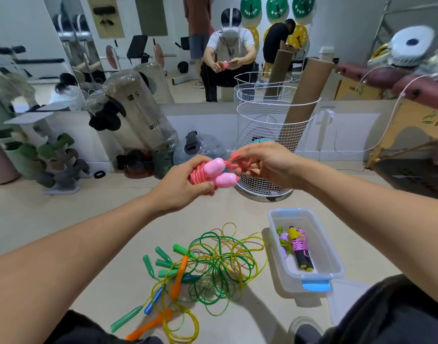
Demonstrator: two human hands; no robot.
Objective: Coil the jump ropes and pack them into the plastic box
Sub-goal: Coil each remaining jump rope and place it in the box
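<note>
1. Left hand [185, 184] was wrapped tight around the pink jump rope [213, 176], both pink handles side by side with the cord wound round them, held up well above the plastic box [335, 263].
2. Right hand [270, 162] was pinching the loose end of the pink cord right beside the handles, so I'd say this was the tie-off bit of the coiling step.
3. Next move, my guess: tuck that tail under a wrap so it doesn't spring loose, then lower the bundle into the box.
4. The box sat on the floor, lid off, with a purple-wrapped rope [299, 247] already inside and plenty of room left.
5. Just left of the box lay a tangled pile of ropes [213, 266], green, yellow and orange, all uncoiled, so lots still to do.
</note>
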